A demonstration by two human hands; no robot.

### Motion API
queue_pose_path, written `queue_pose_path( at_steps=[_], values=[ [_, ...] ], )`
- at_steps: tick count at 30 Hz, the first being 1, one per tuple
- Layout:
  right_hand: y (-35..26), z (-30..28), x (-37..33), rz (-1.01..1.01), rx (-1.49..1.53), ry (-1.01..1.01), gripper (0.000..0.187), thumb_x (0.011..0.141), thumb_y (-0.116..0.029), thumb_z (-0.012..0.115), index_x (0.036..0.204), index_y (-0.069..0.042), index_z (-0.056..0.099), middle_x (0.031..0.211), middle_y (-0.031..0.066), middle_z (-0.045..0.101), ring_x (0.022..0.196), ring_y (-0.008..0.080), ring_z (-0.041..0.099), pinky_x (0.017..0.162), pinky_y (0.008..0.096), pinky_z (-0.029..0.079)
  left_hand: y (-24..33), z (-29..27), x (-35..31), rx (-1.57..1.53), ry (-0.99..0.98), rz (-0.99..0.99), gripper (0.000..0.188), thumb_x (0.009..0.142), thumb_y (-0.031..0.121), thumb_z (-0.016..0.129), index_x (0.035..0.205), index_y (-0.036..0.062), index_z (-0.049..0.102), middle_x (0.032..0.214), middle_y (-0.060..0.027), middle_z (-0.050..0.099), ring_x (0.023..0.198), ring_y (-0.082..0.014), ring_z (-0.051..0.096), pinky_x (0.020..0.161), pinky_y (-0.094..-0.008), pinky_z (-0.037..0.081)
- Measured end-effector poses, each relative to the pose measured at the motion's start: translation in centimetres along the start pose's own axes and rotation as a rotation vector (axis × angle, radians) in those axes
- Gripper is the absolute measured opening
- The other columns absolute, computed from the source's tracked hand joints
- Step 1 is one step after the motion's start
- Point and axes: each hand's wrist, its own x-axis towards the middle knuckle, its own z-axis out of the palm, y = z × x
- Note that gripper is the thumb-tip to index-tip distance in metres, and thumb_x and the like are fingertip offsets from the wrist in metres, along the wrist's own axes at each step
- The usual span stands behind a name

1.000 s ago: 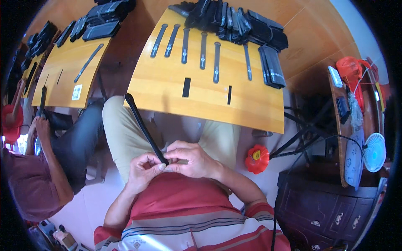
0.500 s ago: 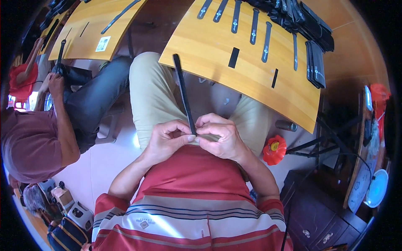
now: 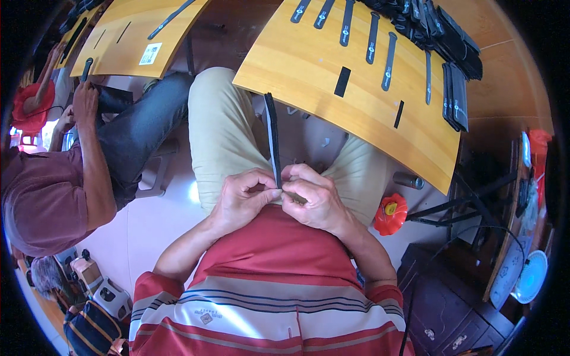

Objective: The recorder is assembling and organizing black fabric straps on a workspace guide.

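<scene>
**Both hands pinch the near end of a long black strap over the lap**

The fingertips of the left hand (image 3: 243, 199) and the right hand (image 3: 314, 199) meet at the lower end of a narrow black strap (image 3: 272, 139). Both sets of fingers are curled tight and narrow, thumbs pressed to forefingers, so the strap end is nipped between them; what the fingers work on at that end is too small to tell. The grip sits low, close to the red striped shirt (image 3: 267, 296), probably so the hands can brace against the body while the strap stands free. From the pinch the strap runs up toward 12 o'clock, between the knees in beige trousers (image 3: 222, 130), its far tip near the edge of the wooden board (image 3: 309, 71).

On that board, at 1 o'clock, five flat black straps (image 3: 373, 38) lie side by side in a row, likely laid out for easy picking, with one thinner strip beside them. Two short black patches (image 3: 342, 82) lie apart nearer the edge. A stack of black pieces (image 3: 454, 35) crowds the far corner; their count cannot be told.

At 4 o'clock one red dish (image 3: 390, 215) sits on the floor. At 9 o'clock a second person (image 3: 41, 196) in a maroon shirt reaches up to a second wooden board (image 3: 127, 41).
</scene>
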Motion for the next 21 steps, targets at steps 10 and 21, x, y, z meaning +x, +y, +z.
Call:
queue_pose_path(
  at_steps=[10,21],
  values=[
    [0.1,0.8,-0.4,-0.099,-0.233,0.059,0.020,0.076,0.004,0.075,0.095,0.003,0.069,0.107,0.0137,0.066,0.082,0.0266,0.072,0.067,0.0362,0.061,0.0,0.3,0.1,-0.021,0.053,-0.033,0.008,0.093,0.000,0.071,0.099,-0.0037,0.067,0.100,-0.0074,0.071,0.089,-0.0096,0.066,0.079,-0.0247,0.056],
    [0.2,0.8,-0.9,-0.121,-0.274,0.062,0.020,0.075,0.003,0.074,0.094,0.005,0.068,0.089,0.0158,0.070,0.075,0.0295,0.071,0.065,0.0375,0.060,-1.0,0.7,0.2,0.014,0.064,-0.028,0.008,0.092,0.001,0.071,0.098,-0.0030,0.068,0.097,-0.0065,0.072,0.084,-0.0080,0.065,0.074,-0.0241,0.055]
  ],
)
